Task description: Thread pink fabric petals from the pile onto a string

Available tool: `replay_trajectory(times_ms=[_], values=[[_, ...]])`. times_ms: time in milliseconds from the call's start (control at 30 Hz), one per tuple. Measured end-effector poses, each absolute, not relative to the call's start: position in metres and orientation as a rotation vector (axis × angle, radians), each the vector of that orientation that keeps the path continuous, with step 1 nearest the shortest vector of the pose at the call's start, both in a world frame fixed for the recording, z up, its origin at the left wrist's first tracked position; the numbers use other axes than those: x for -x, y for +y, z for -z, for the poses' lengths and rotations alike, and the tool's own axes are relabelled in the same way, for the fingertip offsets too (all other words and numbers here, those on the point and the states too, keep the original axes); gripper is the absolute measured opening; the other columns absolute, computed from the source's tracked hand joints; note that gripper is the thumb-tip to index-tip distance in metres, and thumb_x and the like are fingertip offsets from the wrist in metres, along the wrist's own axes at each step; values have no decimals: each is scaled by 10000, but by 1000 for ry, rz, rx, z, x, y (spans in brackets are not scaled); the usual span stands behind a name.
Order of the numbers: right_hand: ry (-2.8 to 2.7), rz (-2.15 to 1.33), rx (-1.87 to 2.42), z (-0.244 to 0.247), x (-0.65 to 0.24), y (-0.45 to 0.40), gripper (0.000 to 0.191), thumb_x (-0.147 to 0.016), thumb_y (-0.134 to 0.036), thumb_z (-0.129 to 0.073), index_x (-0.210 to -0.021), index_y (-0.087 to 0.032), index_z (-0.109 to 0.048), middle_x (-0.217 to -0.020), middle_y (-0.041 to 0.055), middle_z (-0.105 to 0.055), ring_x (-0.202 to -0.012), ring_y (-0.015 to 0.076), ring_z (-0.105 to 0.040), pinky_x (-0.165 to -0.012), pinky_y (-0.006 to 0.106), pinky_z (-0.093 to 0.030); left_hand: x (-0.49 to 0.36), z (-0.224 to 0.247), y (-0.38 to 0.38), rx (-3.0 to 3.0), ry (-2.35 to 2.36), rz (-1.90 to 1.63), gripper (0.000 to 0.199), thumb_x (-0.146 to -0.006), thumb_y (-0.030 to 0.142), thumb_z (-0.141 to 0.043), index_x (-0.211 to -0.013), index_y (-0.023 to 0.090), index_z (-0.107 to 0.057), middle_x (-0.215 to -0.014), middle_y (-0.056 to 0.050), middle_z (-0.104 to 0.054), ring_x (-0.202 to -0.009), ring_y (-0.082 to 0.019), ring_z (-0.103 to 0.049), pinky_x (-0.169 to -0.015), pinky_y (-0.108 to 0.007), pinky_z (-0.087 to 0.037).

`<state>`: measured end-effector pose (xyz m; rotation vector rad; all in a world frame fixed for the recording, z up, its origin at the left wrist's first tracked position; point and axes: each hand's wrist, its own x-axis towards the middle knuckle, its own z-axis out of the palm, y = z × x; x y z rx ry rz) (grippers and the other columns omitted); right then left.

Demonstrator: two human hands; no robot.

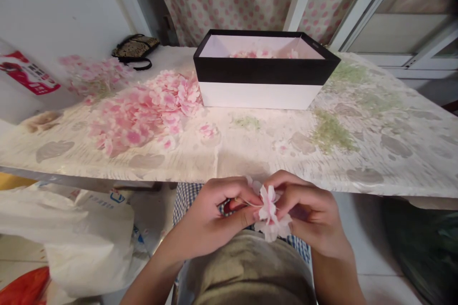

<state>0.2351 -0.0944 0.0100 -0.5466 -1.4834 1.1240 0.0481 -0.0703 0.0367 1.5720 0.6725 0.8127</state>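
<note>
Just in front of the table edge, above my lap, both hands meet at a pale pink artificial flower [270, 214]. My left hand [225, 214] is closed, thumb and fingers pinching the flower's thin pale stem. From the other side, the fingers of my right hand [311, 209] pinch its petals. A heap of pink artificial blossoms [146, 109] lies on the table to the left. Two loose blossoms [208, 129] lie near it. A black-rimmed white box [261, 94] stands at the back, with pink blossoms [255, 54] showing inside.
Light green sprigs [332, 131] lie on the right of the patterned tablecloth [368, 176]. A patterned pouch [136, 46] is at the back left. White plastic bags [86, 233] hang or lie below the table on the left, beside something red [26, 286].
</note>
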Motion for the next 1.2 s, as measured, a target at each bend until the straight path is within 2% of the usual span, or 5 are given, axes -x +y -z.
replay_trajectory(times_ms=[267,567,733,933,1200], values=[[-1460,-1193,535,-8,-235,-93,65,-826,-132,-728,-832,-191,-701,-961,36,-623,-793,121,-623,-694,221,-502,-47,-38,-72,-1381,739,-722,110,-775,159,-709,-692,151,-636,-606,48,-468,-559,-73,-324,-507,-200,-247],[-1527,-1169,555,-11,-241,-95,83,-825,-134,-726,-847,-213,-732,-985,48,-604,-813,149,-624,-705,267,-520,-53,-33,-71,-1093,826,-710,142,-679,206,-772,-656,136,-651,-590,23,-533,-570,-82,-423,-549,-193,-321],[-1749,-1195,541,-23,-241,-110,262,-804,14,-582,-833,-212,-712,-926,33,-628,-781,129,-639,-677,231,-532,-57,-31,-73,-1161,900,-859,129,-677,206,-732,-645,151,-619,-555,38,-515,-524,-75,-398,-511,-190,-309],[-1668,-981,645,-20,-234,-121,486,-704,88,-494,-958,-267,-706,-1151,16,-628,-1022,186,-622,-913,320,-518,-58,-32,-78,-1305,934,-814,171,-747,221,-661,-610,152,-586,-558,21,-513,-525,-89,-391,-489,-212,-297],[-1637,-1012,675,-18,-236,-116,365,-779,42,-532,-931,-241,-705,-1283,22,-597,-1140,214,-597,-1001,362,-498,-55,-31,-84,-1221,862,-716,95,-756,211,-698,-722,146,-637,-559,49,-452,-511,-68,-331,-470,-200,-248]])
